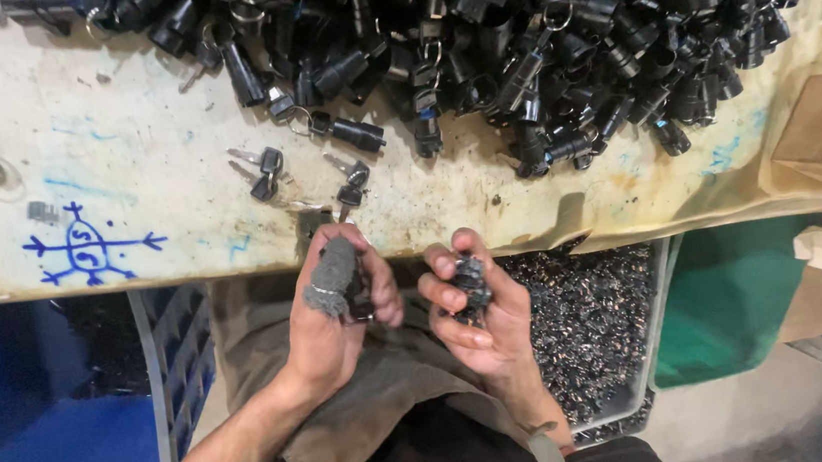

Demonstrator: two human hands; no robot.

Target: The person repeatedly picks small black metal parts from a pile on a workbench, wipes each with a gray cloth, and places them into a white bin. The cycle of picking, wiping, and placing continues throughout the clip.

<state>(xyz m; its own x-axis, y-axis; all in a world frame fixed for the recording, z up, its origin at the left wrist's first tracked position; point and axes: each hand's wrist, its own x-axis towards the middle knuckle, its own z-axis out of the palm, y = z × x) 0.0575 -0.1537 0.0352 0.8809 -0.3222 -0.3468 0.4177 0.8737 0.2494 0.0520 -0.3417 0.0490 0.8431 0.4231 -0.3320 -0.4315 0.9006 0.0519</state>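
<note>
A stained, scribbled-on workbench point(121, 138) is spanning twelve o'clock; a blue crate point(38, 428) is sitting at eight, a green bin point(730, 311) at four.

**What I see worn**

Both forearms are bare, no sleeves or gloves. My left hand point(334, 314) has a grey cloth wrap point(332, 277) around its thumb. My right hand point(480, 320) wears nothing. An olive-brown apron point(388, 404) covers my lap over dark clothing.
</note>
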